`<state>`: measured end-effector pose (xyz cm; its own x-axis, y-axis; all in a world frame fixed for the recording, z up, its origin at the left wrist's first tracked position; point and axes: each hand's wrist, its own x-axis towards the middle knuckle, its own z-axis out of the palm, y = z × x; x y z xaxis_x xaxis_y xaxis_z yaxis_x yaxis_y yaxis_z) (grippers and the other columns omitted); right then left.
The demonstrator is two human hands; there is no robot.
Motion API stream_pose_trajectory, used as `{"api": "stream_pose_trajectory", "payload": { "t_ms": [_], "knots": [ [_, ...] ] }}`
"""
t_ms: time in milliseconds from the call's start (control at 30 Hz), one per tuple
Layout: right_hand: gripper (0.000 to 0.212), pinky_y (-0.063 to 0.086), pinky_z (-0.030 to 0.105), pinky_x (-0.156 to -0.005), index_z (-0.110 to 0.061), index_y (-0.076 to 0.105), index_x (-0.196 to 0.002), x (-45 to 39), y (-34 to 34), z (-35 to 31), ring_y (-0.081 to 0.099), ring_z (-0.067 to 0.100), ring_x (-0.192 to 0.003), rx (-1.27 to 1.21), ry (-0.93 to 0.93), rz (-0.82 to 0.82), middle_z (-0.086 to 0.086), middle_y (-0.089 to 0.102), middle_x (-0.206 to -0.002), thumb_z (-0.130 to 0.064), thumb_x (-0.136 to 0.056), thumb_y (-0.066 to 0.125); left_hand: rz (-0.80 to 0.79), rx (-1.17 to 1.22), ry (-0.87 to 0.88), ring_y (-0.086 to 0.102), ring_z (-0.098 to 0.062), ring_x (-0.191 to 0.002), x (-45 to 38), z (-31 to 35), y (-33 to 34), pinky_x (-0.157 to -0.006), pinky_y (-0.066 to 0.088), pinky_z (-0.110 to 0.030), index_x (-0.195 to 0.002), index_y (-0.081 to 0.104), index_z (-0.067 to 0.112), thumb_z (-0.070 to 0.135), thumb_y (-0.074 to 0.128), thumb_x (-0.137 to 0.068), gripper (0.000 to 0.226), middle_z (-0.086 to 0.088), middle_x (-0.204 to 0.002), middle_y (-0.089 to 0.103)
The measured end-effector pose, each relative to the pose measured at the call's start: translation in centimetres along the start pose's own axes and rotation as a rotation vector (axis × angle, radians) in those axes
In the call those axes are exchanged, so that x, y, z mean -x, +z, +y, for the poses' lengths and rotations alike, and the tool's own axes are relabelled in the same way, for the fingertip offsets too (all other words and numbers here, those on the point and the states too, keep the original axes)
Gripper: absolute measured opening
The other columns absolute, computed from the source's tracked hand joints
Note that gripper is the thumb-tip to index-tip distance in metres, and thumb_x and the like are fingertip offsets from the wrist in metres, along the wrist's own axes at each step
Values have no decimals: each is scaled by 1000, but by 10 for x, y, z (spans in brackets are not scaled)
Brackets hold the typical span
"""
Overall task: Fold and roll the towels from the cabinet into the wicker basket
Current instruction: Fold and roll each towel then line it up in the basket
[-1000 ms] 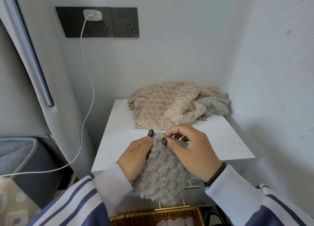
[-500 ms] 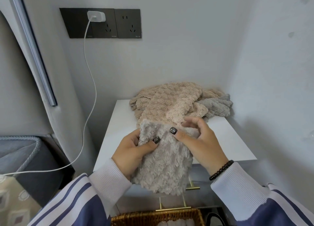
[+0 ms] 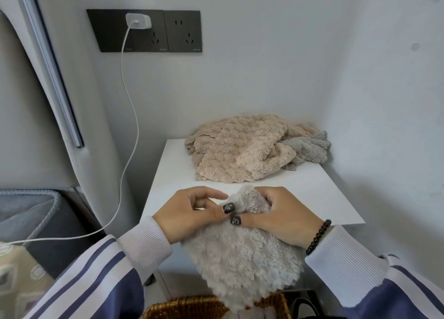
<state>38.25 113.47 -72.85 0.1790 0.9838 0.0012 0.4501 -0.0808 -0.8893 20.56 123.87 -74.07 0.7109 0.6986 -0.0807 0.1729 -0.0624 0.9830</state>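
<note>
A fluffy pale grey towel (image 3: 245,258) hangs in front of the white cabinet (image 3: 312,193), its lower end over the wicker basket (image 3: 187,306) at the bottom edge. My right hand (image 3: 276,213) grips the towel's top corner, fingers curled round it. My left hand (image 3: 189,213) holds the towel's left edge under its thumb, fingers bent above. On the cabinet top at the back lies a heap of beige towels (image 3: 240,150) with a grey towel (image 3: 307,148) at its right.
A black socket panel (image 3: 182,30) on the back wall carries a white charger (image 3: 138,22) whose cable (image 3: 129,126) drops down to the left. Grey bedding (image 3: 28,213) lies at the left. A wall closes in the right side.
Both hands have come lower and closer together at the towel's top, which is now bunched to a corner in my right hand. The towel hangs lower, reaching the basket.
</note>
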Motion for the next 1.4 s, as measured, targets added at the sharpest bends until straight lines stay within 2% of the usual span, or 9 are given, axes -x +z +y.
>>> {"api": "stream_pose_trajectory", "payload": {
  "t_ms": [233,367,433,567,767,900,1033,1267,1400],
  "knots": [
    [53,54,36,-90,-26,64,-106,-1,1,2,68,6,-93,46,96,-121,-9,72,-101,-45,-61,84,48,-89,81,51,-20,-68,2,-8,10,-67,42,-35,-75,72,24,59,71,-61,38,-9,-74,62],
    [74,48,36,-99,-19,61,-116,1,-8,-2,62,9,-106,62,132,-143,-9,67,-115,-54,-54,80,272,-121,150,44,-7,-56,-1,-5,3,-59,39,-21,-70,63,21,36,62,-88,24,10,-58,54],
    [85,31,22,-105,-17,47,-135,1,-13,-3,45,6,-124,117,133,-55,-14,48,-132,-50,-63,78,341,-74,127,37,-9,-48,-4,-3,-1,-49,33,-17,-71,60,19,24,56,-93,23,12,-50,50],
    [93,24,15,-96,-13,34,-145,1,-13,-1,34,10,-134,139,141,1,-5,38,-147,-42,-69,78,238,76,48,47,-29,-66,-2,-3,-2,-62,40,-34,-82,65,16,43,75,-75,30,-10,-74,61],
    [94,39,17,-89,-18,48,-135,0,-8,0,55,9,-109,46,174,-48,-5,56,-128,-54,-53,76,166,23,64,71,-14,-87,1,0,5,-77,55,-29,-100,67,23,45,69,-63,43,6,-91,75],
    [84,42,29,-74,-22,61,-110,-6,-12,6,49,16,-73,-245,214,89,-2,51,-71,-53,-37,88,227,104,67,71,-24,-88,-2,-2,-3,-80,55,-38,-97,67,19,46,70,-65,42,-2,-90,75],
    [67,54,42,-83,-26,65,-105,-8,-11,11,61,17,-79,-221,207,138,3,62,-82,-39,-46,93,217,-13,111,71,-25,-87,-5,-5,-8,-80,56,-43,-95,66,19,54,78,-67,46,-2,-90,74],
    [39,53,21,-82,-34,65,-101,-8,-7,3,64,2,-85,101,-111,451,-15,67,-92,-8,-74,76,515,-555,357,55,-3,-64,-7,1,-18,-60,45,-25,-77,63,39,23,80,-73,23,12,-72,64],
    [32,43,6,-84,-24,65,-95,-5,-6,-7,59,-9,-94,174,-511,630,-20,64,-97,-4,-71,74,644,-413,684,60,-11,-58,-2,14,-13,-54,53,-27,-86,66,35,9,79,-72,32,17,-82,68]
  ]
}}
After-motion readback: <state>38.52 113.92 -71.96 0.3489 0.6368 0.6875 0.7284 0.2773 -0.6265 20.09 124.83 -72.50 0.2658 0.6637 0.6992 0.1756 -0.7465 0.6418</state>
